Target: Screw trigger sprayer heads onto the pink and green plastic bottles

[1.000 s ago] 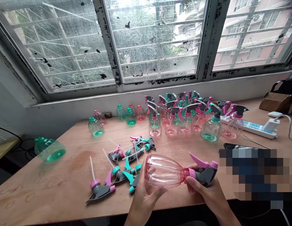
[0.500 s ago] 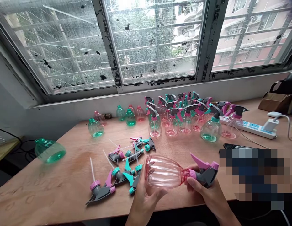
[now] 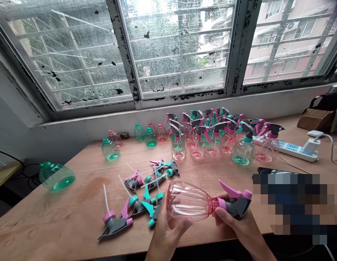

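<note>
A clear pink spray bottle (image 3: pixel 188 203) lies sideways in the air above the table's front edge, its base to the left. My left hand (image 3: pixel 168 228) is wrapped round the base end, with the fingers partly hidden behind it. At the neck, my right hand (image 3: pixel 230 221) pinches the pink collar of the grey-and-pink spray head (image 3: pixel 236 203), which sits on the bottle's mouth. Left of my hands lies a loose grey-and-pink spray head (image 3: pixel 114 224) with its tube pointing up. Several teal and pink spray heads (image 3: pixel 139 203) are piled close by.
Several bottles with spray heads (image 3: pixel 198 145) stand at the back right. Open green bottles (image 3: pixel 110 149) and pink ones stand at the back left; one green bottle (image 3: pixel 57 177) is near the left edge. A power strip (image 3: pixel 295 149), a phone (image 3: pixel 277 171) and a brown bag (image 3: pixel 317 112) are on the right.
Both hands stay on the bottle in nearly the same place. The bottle looks slightly turned, and the whole view has shifted very little.
</note>
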{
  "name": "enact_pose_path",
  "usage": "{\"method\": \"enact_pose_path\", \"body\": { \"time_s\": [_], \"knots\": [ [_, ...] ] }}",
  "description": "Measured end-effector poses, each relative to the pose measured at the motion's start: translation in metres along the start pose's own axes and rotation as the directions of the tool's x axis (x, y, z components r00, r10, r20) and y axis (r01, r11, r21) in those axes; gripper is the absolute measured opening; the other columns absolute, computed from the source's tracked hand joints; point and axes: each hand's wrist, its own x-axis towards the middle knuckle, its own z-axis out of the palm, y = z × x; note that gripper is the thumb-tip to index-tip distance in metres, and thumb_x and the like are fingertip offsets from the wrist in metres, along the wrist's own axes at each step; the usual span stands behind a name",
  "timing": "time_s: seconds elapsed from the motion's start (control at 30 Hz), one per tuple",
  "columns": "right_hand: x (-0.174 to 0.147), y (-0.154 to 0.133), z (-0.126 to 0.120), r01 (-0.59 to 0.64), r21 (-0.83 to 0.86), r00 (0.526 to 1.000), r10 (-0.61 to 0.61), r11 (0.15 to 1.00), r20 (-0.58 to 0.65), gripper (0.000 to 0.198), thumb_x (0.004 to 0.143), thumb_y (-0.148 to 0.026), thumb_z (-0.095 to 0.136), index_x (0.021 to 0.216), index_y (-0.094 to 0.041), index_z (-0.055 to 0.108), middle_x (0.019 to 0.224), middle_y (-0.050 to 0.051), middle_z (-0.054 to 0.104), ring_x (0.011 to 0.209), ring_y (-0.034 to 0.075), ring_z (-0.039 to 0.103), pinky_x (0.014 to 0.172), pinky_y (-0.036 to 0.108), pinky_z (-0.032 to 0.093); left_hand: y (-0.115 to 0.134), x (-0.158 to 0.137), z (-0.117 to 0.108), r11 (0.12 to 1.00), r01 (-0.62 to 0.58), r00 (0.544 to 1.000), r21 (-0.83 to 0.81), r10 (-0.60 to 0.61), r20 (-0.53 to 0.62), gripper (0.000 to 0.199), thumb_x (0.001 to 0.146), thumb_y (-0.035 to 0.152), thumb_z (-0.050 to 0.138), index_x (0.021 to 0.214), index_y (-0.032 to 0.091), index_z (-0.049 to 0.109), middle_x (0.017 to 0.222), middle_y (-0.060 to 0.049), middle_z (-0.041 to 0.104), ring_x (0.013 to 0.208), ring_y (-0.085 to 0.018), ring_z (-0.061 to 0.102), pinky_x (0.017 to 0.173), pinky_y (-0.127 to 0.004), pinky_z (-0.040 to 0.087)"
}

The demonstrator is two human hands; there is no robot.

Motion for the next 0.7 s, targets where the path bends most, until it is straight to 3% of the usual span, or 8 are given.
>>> {"method": "enact_pose_path", "body": {
  "time_s": [0.07, 0.27, 0.4, 0.5, 0.7],
  "knots": [
    [0.0006, -0.0019, 0.0015, -0.004, 0.009, 1.0, 0.004, 1.0, -0.011, 0.032, 0.082, -0.048, 0.086, 0.096, -0.023, 0.074, 0.06, -0.001, 0.073, 0.047, 0.017, 0.064, 0.051, 0.029, 0.052, -0.0006, 0.0012, 0.0001, 1.0, 0.006, 1.0, 0.018, -0.006, 0.009, 0.099, 0.078, 0.051, 0.086, 0.161, 0.027, 0.036, 0.152, -0.015, 0.057, 0.144, -0.041, 0.049, 0.122, -0.051, 0.038],
    [0.0011, -0.0054, 0.0057, -0.024, 0.055, 0.998, 0.027, 0.998, -0.056, 0.034, 0.078, -0.051, 0.087, 0.092, -0.023, 0.073, 0.059, -0.001, 0.072, 0.044, 0.017, 0.062, 0.046, 0.028, 0.05, -0.0013, 0.0031, 0.0022, 0.988, -0.074, 0.997, 0.136, 0.078, -0.019, 0.095, 0.083, 0.041, 0.084, 0.161, 0.038, 0.03, 0.162, -0.008, 0.046, 0.15, -0.034, 0.042, 0.127, -0.047, 0.031],
    [0.0006, -0.003, 0.0039, -0.019, 0.036, 0.999, 0.02, 0.999, -0.028, 0.033, 0.079, -0.049, 0.088, 0.095, -0.023, 0.075, 0.058, -0.001, 0.072, 0.047, 0.018, 0.063, 0.05, 0.028, 0.052, -0.0025, 0.0013, 0.0048, 0.996, -0.081, 0.996, 0.026, 0.082, -0.021, 0.117, 0.069, 0.048, 0.094, 0.163, 0.037, 0.025, 0.166, -0.009, 0.04, 0.153, -0.038, 0.036, 0.128, -0.049, 0.025],
    [0.0009, -0.0014, 0.0025, -0.011, 0.012, 1.0, 0.011, 1.0, -0.007, 0.033, 0.08, -0.048, 0.087, 0.096, -0.022, 0.076, 0.058, -0.001, 0.072, 0.047, 0.016, 0.063, 0.05, 0.027, 0.05, -0.0018, 0.0012, 0.0047, 0.996, -0.059, 0.998, -0.067, 0.06, 0.002, 0.109, 0.075, 0.054, 0.088, 0.163, 0.03, 0.028, 0.166, -0.013, 0.04, 0.151, -0.041, 0.039, 0.125, -0.051, 0.032],
    [0.0019, -0.0036, 0.0032, -0.023, 0.031, 0.998, 0.024, 0.999, -0.056, 0.033, 0.079, -0.049, 0.088, 0.093, -0.022, 0.075, 0.058, -0.001, 0.072, 0.046, 0.016, 0.062, 0.048, 0.026, 0.05, 0.0014, 0.0025, 0.0004, 0.991, -0.067, 0.997, 0.113, 0.064, 0.036, 0.1, 0.077, 0.044, 0.089, 0.16, 0.032, 0.035, 0.164, -0.012, 0.042, 0.151, -0.039, 0.039, 0.127, -0.051, 0.029]
  ]
}}
